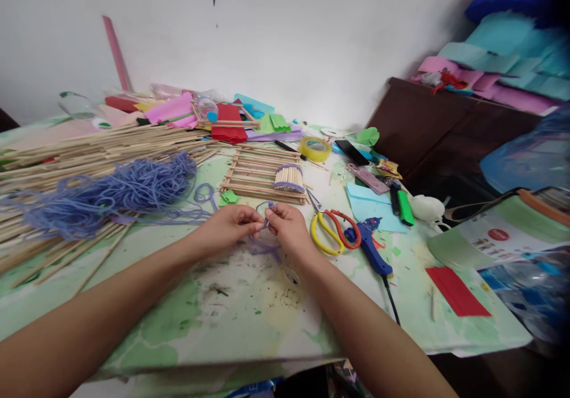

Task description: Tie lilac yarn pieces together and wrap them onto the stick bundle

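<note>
Hands [238, 221] (with yarn [263, 246]) inside table edge [222, 362]

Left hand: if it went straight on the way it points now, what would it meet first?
The left hand would likely meet the right hand first, close ahead of it; depth is hard to judge here.

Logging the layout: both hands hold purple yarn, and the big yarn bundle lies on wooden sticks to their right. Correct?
Not quite: the head view shows the yarn bundle on the wooden sticks to the left of both hands. The rest stands.
</note>
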Available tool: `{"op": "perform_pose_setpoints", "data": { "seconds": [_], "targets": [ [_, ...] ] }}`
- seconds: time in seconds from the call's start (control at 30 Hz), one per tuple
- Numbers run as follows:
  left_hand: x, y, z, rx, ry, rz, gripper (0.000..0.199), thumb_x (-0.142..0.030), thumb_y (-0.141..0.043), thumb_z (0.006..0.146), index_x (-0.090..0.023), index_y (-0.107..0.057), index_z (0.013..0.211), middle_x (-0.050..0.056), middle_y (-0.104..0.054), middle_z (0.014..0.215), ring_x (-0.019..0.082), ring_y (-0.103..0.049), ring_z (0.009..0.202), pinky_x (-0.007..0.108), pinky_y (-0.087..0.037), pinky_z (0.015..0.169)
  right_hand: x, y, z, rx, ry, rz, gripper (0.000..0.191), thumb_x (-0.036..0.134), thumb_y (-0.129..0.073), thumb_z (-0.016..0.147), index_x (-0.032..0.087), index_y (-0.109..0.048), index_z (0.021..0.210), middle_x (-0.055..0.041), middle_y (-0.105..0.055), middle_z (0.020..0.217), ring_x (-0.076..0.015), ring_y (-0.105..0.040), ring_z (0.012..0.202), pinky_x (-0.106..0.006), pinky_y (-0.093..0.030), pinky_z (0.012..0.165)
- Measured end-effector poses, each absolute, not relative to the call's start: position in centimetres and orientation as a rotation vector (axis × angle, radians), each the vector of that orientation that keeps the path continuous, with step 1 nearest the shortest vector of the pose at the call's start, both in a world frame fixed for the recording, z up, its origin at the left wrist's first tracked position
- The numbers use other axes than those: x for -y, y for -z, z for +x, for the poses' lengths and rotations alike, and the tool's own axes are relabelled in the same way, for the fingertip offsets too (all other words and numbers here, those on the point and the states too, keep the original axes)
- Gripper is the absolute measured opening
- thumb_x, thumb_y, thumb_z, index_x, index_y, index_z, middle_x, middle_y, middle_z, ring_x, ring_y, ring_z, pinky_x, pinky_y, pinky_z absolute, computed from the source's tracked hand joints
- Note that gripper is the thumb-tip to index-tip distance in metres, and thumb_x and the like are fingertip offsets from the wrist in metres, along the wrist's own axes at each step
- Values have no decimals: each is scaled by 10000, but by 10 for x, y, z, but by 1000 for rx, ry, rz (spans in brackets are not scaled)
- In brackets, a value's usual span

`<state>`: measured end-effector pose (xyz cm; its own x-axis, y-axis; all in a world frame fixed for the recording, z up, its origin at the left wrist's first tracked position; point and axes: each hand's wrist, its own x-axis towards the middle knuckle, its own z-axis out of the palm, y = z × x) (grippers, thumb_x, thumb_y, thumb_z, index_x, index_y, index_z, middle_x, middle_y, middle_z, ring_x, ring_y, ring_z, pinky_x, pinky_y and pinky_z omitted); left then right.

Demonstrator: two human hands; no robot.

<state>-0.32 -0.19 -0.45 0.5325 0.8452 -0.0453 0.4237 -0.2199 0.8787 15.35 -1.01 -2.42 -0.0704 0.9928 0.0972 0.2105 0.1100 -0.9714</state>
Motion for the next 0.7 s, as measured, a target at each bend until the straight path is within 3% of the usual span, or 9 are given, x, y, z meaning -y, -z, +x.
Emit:
{"op": "perform_pose_setpoints", "data": {
  "seconds": [0.3,0.43,0.5,0.7],
  "targets": [
    [0,0,-6,-1089,-572,1837,187,-333,-523,748,-174,-574,663,-13,-592,624,129,-534,601,234,-393,589,13,13,156,1501,-1140,-1270,295,369,-511,747,180,-462,525,51,-403,448,-79,-329,445,-210,-248,456],
    [0,-1,-9,-1141,-516,1821,206,-351,-514,745,-171,-587,677,-14,-595,604,115,-499,529,222,-346,510,12,11,159,1660,-1109,-1302,159,277,-583,663,169,-521,563,46,-449,499,-81,-373,481,-202,-260,465],
    [-2,0,-10,-1135,-520,1811,189,-338,-521,730,-170,-595,685,-8,-608,607,127,-527,560,226,-367,532,12,10,160,1749,-1063,-1321,101,234,-579,651,166,-550,583,42,-473,521,-83,-386,492,-202,-265,468],
    [-6,2,-11,-1121,-477,1832,191,-350,-523,732,-175,-601,732,5,-646,639,159,-584,621,246,-410,583,14,9,160,1891,-976,-1312,160,207,-520,684,165,-540,531,46,-425,477,-83,-361,481,-210,-243,467]
  ]
}}
